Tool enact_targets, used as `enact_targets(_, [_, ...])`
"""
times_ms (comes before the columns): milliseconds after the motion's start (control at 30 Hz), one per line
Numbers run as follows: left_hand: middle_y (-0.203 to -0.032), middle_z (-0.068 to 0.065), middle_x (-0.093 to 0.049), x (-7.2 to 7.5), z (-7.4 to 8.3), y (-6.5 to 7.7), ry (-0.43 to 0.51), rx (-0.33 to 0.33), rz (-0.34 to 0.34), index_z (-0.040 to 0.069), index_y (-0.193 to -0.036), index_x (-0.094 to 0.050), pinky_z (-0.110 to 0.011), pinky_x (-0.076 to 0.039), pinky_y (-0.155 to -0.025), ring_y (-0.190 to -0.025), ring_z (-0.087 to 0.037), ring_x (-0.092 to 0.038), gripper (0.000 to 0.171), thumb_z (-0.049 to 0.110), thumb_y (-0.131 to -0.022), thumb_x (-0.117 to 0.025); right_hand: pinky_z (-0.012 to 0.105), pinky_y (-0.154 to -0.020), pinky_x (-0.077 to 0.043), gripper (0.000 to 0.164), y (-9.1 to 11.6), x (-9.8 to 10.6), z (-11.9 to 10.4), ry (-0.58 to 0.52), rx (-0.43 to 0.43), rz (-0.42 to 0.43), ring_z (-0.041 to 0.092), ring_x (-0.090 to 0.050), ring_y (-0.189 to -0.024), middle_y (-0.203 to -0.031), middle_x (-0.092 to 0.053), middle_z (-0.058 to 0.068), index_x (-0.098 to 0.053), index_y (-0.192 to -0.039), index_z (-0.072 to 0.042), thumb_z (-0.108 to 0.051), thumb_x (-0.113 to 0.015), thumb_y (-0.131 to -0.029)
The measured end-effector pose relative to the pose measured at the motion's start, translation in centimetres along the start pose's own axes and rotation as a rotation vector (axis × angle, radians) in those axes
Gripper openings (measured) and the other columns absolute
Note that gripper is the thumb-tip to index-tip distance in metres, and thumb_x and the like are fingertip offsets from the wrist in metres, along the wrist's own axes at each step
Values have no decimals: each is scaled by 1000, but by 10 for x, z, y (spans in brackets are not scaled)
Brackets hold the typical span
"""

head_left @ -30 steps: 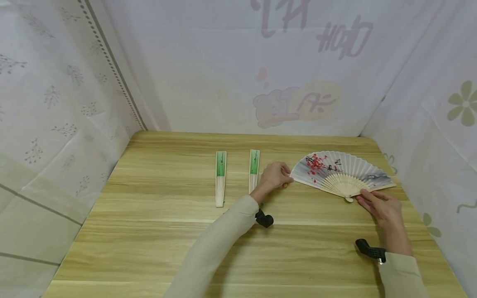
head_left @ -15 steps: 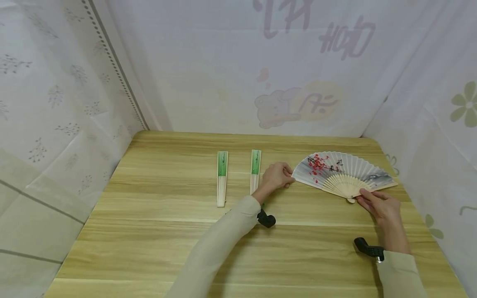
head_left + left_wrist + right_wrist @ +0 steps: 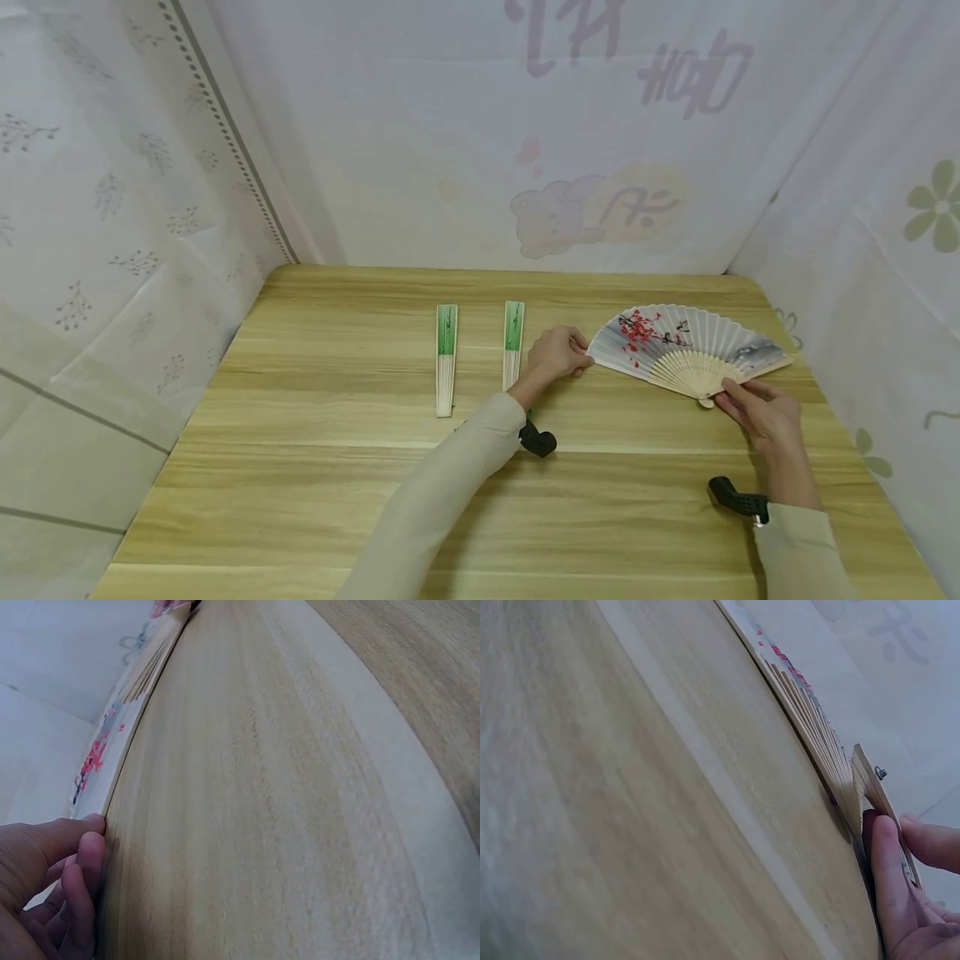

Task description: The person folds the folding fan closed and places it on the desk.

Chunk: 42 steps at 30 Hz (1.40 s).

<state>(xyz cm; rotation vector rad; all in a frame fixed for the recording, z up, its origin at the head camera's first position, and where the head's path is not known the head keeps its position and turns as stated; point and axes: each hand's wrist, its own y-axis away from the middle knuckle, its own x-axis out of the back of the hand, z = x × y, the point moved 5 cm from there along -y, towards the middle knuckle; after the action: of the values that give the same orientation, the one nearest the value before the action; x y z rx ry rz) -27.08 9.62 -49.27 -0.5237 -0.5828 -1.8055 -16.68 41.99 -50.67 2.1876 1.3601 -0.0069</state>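
Left grip and right grip, pinched nearly closed, held opposite edges of the spread fan; likely adjusting spread; next move needed even control.

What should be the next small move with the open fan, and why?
Perhaps the right hand should gently lower the right end of the open fan toward the table: the right wrist view shows that end raised, with a finger beneath it, while the left hand pinches the opposite corner.
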Motion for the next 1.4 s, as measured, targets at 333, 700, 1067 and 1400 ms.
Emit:
enact_targets(333, [-61, 13, -64, 1, 3, -1, -48, 42, -23, 18, -91, -72, -26, -44, -53, -55, -4, -61, 13, 23, -87, -84, 31, -75, -59, 43, 2, -3, 0, 9, 25, -17, 19, -72, -76, -88, -66, 5, -43, -120, -1, 10, -71, -90])
enact_targets(700, [-64, 10, -64, 3, 6, 2, -84, -6, -82, 17, -88, -70, -24, -42, -53, -54, -5, -61, 12, 23, -91, -81, 31, -76, -59, 30, 5, -3, -3, 12, 22, -67, 18, -71, -77, -88, -63, 6, -40, -117, 0, 5, -62, -98])
enact_targets(1067, [-67, 8, -63, 7, 6, 2, -89, -68, -105, 17, -89, -68, -24, -41, -54, -55, -6, -61, 12, 24, -94, -78, 35, -81, -59, 22, 11, -6, -5, -8, 1, -161, 23, -71, -81, -90, -64, 11, -40, -119, 3, 0, -55, -103])
enact_targets(1400, [-86, 2, -68, 26, 9, 0, -61, -222, -49, 11, -95, -68, -23, -44, -66, -75, -10, -60, 11, 18, -94, -77, 36, -81, -59, 8, 11, -12, -6, -145, 11, -255, 27, -73, -83, -91, -69, 16, -62, -99, 1, 1, -55, -103])
